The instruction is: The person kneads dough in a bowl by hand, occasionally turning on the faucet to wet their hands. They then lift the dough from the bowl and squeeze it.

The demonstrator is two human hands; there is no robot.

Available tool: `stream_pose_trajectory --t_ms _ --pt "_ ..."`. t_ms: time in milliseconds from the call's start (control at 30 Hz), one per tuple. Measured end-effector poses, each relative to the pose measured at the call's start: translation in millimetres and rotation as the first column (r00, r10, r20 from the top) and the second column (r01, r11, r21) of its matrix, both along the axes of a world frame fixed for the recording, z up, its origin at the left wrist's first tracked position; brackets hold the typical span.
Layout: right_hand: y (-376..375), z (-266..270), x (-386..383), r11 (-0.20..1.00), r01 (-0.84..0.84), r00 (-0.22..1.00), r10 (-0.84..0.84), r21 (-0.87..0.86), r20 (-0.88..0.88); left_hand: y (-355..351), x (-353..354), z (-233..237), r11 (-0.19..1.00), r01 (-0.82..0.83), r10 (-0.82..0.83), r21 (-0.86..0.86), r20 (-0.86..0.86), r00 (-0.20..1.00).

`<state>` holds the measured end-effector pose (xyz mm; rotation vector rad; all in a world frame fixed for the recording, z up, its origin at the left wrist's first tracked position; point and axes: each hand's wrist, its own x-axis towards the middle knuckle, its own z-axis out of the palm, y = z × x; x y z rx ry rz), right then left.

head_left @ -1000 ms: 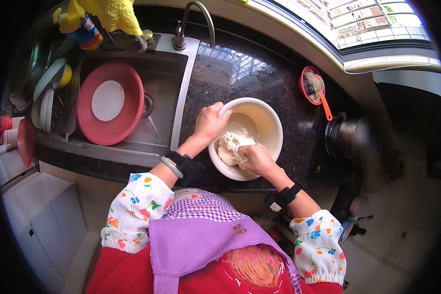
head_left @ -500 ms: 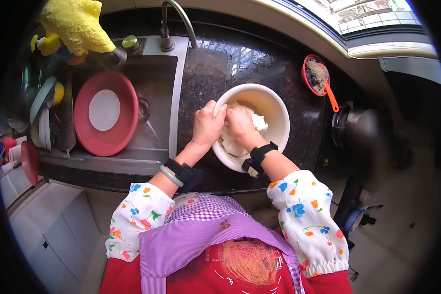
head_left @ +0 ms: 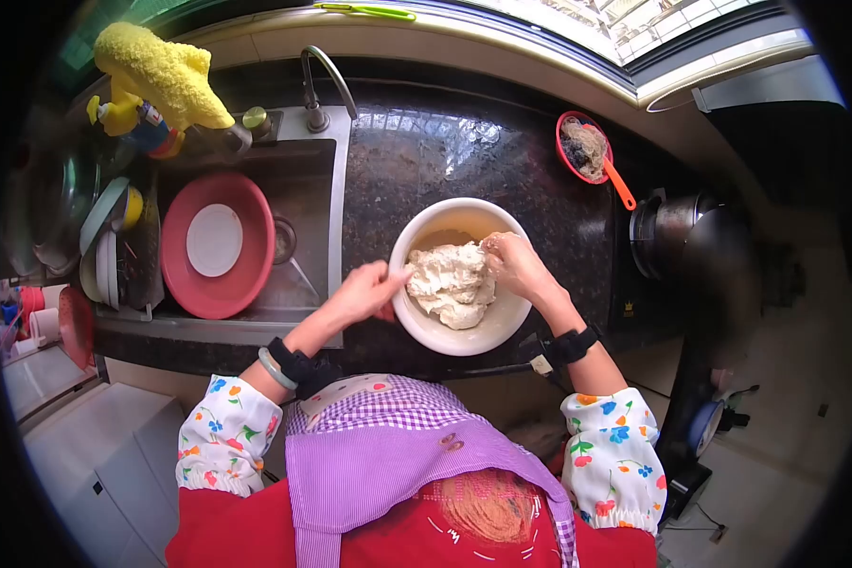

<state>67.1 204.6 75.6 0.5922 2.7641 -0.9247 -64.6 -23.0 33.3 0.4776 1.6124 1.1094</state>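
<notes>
A white bowl stands on the dark counter and holds a rough, lumpy mass of pale dough. My left hand grips the bowl's left side, thumb at the rim and fingers curled against the outer wall. Inside the bowl, at the right edge of the dough, my right hand has its fingers bunched together around the dough's edge. Whitish bits stick to those fingers; their tips are partly hidden.
Left of the bowl is a metal sink with a red basin and a white plate. A faucet rises behind. At the back right sit a red strainer with stringy food and a dark pot.
My right hand has drawn back from the middle of the dough to its right edge, uncovering the mass. My left hand has shifted lower along the bowl's left side. The camera view has tilted.
</notes>
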Motion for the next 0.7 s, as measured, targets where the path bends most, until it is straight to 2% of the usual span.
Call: stream_pose_trajectory --t_ms 33,67,100,167,200,233,300,367,433,533,600,700 --pt "-5 -5 -2 0.998 0.040 0.995 -0.044 0.047 0.093 9 -8 -3 0.994 -0.103 0.107 0.032 -0.158 0.982" --pt "-10 -11 -6 0.992 0.074 0.979 -0.091 0.098 0.180 22 -19 2 0.997 -0.069 0.075 0.030 -0.324 0.943" --pt "-14 -20 -9 0.993 0.067 0.980 -0.085 0.101 0.182 36 -26 8 0.999 -0.039 0.045 0.023 -0.482 0.875" --pt "-21 -30 -15 0.983 0.076 0.997 -0.079 0.167 0.007 60 -29 -4 0.996 -0.045 0.079 0.076 -0.531 0.844" --pt "-15 -28 -21 0.996 0.071 0.992 -0.077 0.060 0.104 69 -26 -13 0.992 -0.035 0.101 0.124 -0.579 0.809" --pt "-17 -22 -21 0.996 0.069 0.992 -0.075 0.062 0.106 75 -23 -11 0.982 -0.072 0.162 0.177 -0.570 0.805" --pt "-26 -15 -15 0.996 0.077 0.986 -0.068 -0.053 0.151 74 -22 -8 0.986 -0.086 0.149 0.140 -0.543 0.826" --pt "-51 6 -6 0.998 -0.057 0.989 0.058 -0.007 0.137 71 -17 -10 0.980 -0.120 0.187 0.157 -0.538 0.822" --pt "-69 12 19 0.967 -0.214 0.977 0.208 0.141 0.052 70 -16 -12 0.974 -0.151 0.220 0.170 -0.533 0.817" --pt "-73 30 31 0.959 -0.267 0.953 0.249 0.091 0.173 70 -13 -11 0.975 -0.166 0.220 0.149 -0.512 0.830" --pt "-71 14 35 0.965 -0.253 0.954 0.237 0.068 0.181 69 -9 -8 0.976 -0.160 0.213 0.145 -0.512 0.832" --pt "-59 -11 17 0.972 -0.232 0.953 0.220 0.038 0.209 72 -1 -9 0.947 -0.198 0.305 0.253 -0.515 0.802"
